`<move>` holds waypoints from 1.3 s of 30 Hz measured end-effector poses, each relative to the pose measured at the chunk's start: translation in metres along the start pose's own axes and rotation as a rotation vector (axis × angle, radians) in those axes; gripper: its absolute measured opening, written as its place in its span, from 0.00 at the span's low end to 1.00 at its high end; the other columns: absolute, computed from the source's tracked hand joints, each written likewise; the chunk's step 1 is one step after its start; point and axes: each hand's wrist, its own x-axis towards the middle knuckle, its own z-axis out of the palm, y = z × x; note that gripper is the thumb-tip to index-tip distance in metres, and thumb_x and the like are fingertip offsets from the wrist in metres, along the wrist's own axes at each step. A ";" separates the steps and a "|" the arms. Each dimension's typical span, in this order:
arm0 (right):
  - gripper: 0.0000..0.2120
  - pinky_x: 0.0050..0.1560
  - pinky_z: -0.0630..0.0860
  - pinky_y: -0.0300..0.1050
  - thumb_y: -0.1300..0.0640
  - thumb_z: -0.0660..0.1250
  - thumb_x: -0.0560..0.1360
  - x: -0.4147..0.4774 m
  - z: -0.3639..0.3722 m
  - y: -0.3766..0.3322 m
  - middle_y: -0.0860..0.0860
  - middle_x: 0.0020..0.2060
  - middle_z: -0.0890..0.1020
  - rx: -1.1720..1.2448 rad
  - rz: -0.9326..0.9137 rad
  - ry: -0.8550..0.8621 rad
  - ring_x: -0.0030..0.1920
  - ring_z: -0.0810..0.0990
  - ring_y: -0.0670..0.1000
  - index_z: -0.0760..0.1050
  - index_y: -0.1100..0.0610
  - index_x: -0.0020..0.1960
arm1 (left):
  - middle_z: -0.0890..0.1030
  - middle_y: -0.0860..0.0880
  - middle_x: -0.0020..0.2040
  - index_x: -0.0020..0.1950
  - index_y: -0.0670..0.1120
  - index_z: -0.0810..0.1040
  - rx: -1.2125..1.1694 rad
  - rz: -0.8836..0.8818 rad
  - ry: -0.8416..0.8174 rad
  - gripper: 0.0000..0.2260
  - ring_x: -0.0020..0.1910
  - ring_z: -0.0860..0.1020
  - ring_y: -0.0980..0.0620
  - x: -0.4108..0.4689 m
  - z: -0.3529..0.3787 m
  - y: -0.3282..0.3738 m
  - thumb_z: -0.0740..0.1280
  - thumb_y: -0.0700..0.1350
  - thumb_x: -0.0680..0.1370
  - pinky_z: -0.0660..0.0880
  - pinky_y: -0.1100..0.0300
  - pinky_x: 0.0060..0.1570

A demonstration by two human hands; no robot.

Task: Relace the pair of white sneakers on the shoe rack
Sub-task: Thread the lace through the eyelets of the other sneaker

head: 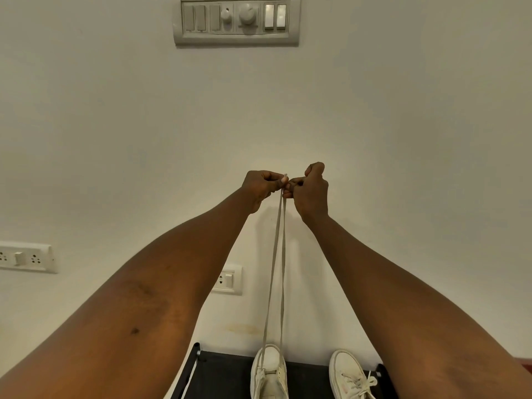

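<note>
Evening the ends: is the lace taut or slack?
Taut: both strands of the lace run straight from the sneaker up to the left hand and right hand, pinching its ends.

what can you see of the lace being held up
The lace is a flat, pale grey-white cord, cloth by its look. Its two strands rise taut and almost parallel from the toe-end eyelets of the middle sneaker on the rack, nearly touching at the top. There the left hand and right hand pinch the ends side by side, one tip poking just above the fingers.
</note>
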 end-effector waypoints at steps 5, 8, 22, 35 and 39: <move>0.12 0.40 0.77 0.48 0.72 0.56 0.75 0.000 0.000 0.001 0.58 0.37 0.77 -0.009 -0.008 0.014 0.37 0.82 0.61 0.57 0.59 0.49 | 0.80 0.56 0.25 0.39 0.44 0.78 0.013 0.012 -0.008 0.05 0.36 0.75 0.56 0.001 -0.001 0.003 0.69 0.38 0.75 0.68 0.66 0.38; 0.11 0.40 0.77 0.48 0.72 0.56 0.75 0.001 0.001 0.002 0.57 0.36 0.76 -0.004 -0.008 0.018 0.37 0.82 0.61 0.57 0.59 0.49 | 0.79 0.56 0.25 0.38 0.44 0.77 0.014 0.009 -0.008 0.06 0.36 0.75 0.57 0.000 -0.001 0.002 0.68 0.37 0.75 0.68 0.66 0.38; 0.11 0.40 0.80 0.43 0.74 0.54 0.74 -0.003 -0.001 0.028 0.62 0.39 0.78 0.010 0.096 0.036 0.37 0.79 0.57 0.66 0.60 0.50 | 0.77 0.50 0.39 0.54 0.41 0.79 0.016 -0.100 0.184 0.09 0.40 0.74 0.55 -0.005 -0.019 -0.028 0.70 0.43 0.75 0.68 0.61 0.38; 0.11 0.38 0.69 0.39 0.64 0.58 0.73 -0.139 0.000 0.168 0.59 0.44 0.77 -0.569 -0.357 -0.003 0.36 0.78 0.57 0.77 0.64 0.48 | 0.83 0.42 0.49 0.50 0.40 0.81 0.494 -0.237 0.335 0.06 0.46 0.81 0.45 -0.067 -0.052 -0.209 0.67 0.41 0.77 0.77 0.53 0.53; 0.10 0.46 0.65 0.31 0.69 0.59 0.77 -0.195 0.015 0.221 0.59 0.52 0.76 -0.434 0.087 -0.276 0.48 0.78 0.56 0.77 0.65 0.54 | 0.82 0.44 0.53 0.53 0.42 0.82 0.570 -0.371 0.217 0.08 0.54 0.79 0.46 -0.097 -0.031 -0.278 0.66 0.42 0.77 0.70 0.60 0.57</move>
